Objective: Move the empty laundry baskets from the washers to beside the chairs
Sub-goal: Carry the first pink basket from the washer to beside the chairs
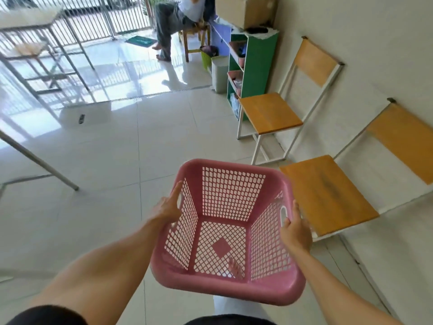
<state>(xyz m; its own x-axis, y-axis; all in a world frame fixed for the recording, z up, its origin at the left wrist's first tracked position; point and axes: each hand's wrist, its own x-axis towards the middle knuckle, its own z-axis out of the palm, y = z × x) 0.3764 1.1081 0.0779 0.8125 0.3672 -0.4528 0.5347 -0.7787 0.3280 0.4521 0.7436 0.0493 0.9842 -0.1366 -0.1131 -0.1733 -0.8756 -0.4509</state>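
I carry an empty pink laundry basket [225,195] with perforated walls above the tiled floor. My left hand [167,208] holds its left rim and my right hand [295,227] grips the handle slot on its right rim. Right of the basket stand two chairs with white frames and yellow wooden seats: the near chair [328,193] is just beside the basket, and the far chair [269,112] stands further along the wall. A bare foot shows through the basket's mesh bottom.
A green shelf unit [257,66] with small bins stands past the far chair. A seated person [173,19] is at the back. A metal table leg [39,160] slants across the left, and railings line the far side.
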